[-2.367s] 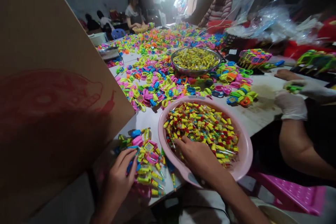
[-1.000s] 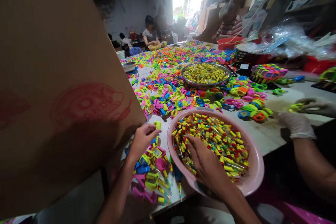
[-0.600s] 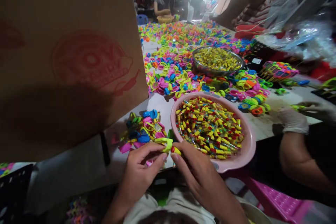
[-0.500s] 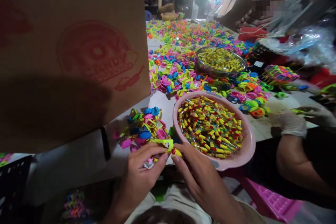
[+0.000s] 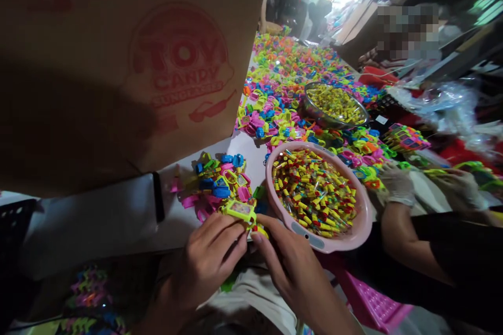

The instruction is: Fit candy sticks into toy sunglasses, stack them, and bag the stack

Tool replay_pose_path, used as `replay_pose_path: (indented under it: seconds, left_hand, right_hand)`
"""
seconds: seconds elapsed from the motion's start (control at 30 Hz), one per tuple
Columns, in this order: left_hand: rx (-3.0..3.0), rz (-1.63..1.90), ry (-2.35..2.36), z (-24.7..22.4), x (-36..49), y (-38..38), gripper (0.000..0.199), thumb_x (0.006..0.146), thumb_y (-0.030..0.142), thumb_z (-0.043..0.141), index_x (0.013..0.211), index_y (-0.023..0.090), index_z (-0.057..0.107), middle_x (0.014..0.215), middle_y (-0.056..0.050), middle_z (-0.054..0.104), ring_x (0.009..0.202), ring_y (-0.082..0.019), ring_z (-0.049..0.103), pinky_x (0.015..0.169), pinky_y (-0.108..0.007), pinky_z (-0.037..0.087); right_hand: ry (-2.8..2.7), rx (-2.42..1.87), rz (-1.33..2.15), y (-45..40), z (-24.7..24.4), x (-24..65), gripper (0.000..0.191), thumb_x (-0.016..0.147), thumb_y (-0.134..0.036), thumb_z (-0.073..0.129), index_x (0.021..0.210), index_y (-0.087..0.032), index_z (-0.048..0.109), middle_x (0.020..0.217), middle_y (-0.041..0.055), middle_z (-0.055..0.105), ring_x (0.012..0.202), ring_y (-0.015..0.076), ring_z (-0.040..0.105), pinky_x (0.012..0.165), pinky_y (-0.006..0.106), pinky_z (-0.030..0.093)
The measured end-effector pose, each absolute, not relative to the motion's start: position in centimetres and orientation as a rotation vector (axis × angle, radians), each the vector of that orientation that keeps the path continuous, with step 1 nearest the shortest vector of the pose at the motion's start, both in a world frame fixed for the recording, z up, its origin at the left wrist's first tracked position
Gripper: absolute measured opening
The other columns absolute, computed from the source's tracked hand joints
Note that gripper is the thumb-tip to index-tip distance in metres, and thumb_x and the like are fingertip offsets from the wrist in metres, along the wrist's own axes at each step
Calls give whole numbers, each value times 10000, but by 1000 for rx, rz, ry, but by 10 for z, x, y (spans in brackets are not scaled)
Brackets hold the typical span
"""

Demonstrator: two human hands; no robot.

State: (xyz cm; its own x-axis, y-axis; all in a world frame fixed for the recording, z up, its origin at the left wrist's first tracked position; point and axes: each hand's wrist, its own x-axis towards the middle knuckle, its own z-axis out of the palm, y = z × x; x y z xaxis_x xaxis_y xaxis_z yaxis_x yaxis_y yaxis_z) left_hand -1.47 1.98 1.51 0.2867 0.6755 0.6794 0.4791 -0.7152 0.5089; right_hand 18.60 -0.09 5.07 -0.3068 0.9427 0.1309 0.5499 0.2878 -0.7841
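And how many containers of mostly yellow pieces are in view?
2: the pink plastic basin beside the wearer's right hand and the metal bowl beyond it. Others may be hidden.

A white tabletop (image 5: 250, 157) stretches from the lower centre of the frame to the upper centre, bare in a patch just left of the pink basin (image 5: 364, 214). That basin stands right of centre. On the basin's other side, left of the bare patch, lies 1 small heap of toy watches (image 5: 220, 188) in pink, blue, yellow and green. Behind the basin, a much larger spread of loose toy watches (image 5: 291, 60), orange among them, covers the surface toward the upper centre. Amid it stands 1 metal bowl (image 5: 317, 116). At upper left, the cardboard box (image 5: 184, 136) hides more of the surface; whether its whole base rests there is unclear.
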Motion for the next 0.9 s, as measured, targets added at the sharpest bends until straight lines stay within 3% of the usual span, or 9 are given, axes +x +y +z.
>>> replay_pose_path:
  seconds: [0.1, 0.17, 0.3, 0.47, 0.57, 0.67, 0.77, 0.9]
  left_hand:
    - [2382, 1380, 1086, 10, -18, 18, 145, 1063, 78, 659, 1146, 183, 713, 1033, -59, 813, 939, -187, 784, 951, -297, 618]
    - [2381, 1367, 1102, 6, -19, 19, 173, 1055, 68, 664, 1161, 192, 720, 1066, -60, 828, 968, -188, 800, 983, -292, 613]
    - [2385, 1346, 1112, -10, -23, 30, 194, 1051, 81, 678, 1178, 212, 742, 1100, -48, 844, 998, -192, 816, 1034, -290, 592]
    - [2374, 1293, 1292, -48, -32, 64, 164, 1077, 172, 679, 1207, 229, 762, 1148, -48, 835, 1033, -212, 804, 1057, -312, 569]
    - [2383, 1233, 1398, -61, -35, 91, 148, 1115, 244, 634, 1202, 231, 753, 1152, -46, 820, 1028, -213, 793, 1040, -306, 571]
    - [2448, 1176, 1443, -63, -37, 118, 167, 1132, 288, 599, 1175, 231, 750, 1130, -51, 821, 1036, -227, 792, 1025, -317, 583]
    - [2578, 1078, 1507, -63, -43, 140, 250, 1136, 263, 525, 1116, 234, 773, 1076, -68, 838, 980, -254, 797, 973, -364, 603]
    - [2647, 918, 1542, -55, -52, 155, 313, 1110, 268, 498, 1054, 277, 805, 1067, -82, 849, 979, -297, 793, 899, -408, 602]
  right_hand:
    - [-1878, -1334, 915, 2, 45, 181, 236, 1183, -336, 527, 1269, -246, 727, 949, 14, 820, 763, 183, 772, 837, 267, 591]
    - [-1811, -1333, 941, 5, 39, 176, 256, 1177, -361, 535, 1203, -225, 749, 888, 11, 806, 702, 176, 744, 767, 256, 580]
    - [-1827, -1398, 934, 15, 25, 175, 295, 1176, -382, 537, 1132, -216, 777, 895, 27, 816, 799, 192, 783, 732, 250, 556]
    - [-1922, -1786, 470, 48, 3, 221, 311, 1168, -372, 575, 1410, -213, 690, 1137, 69, 826, 916, 222, 798, 819, 303, 577]
    - [-2012, -2061, 122, 72, -14, 256, 201, 1146, -284, 591, 1267, -191, 721, 1161, 110, 775, 1026, 273, 774, 831, 340, 569]
    - [-2043, -2143, 53, 87, -31, 274, 34, 1044, -214, 726, 1060, -185, 733, 1080, 143, 730, 1014, 338, 739, 743, 365, 544]
    - [-2034, -2183, 9, 93, -46, 275, 96, 967, -128, 752, 958, -206, 698, 1069, 169, 705, 1019, 370, 710, 677, 368, 514]
    - [-2090, -2127, -103, 93, -57, 271, 180, 946, -97, 675, 887, -253, 609, 982, 137, 703, 960, 349, 700, 713, 393, 528]
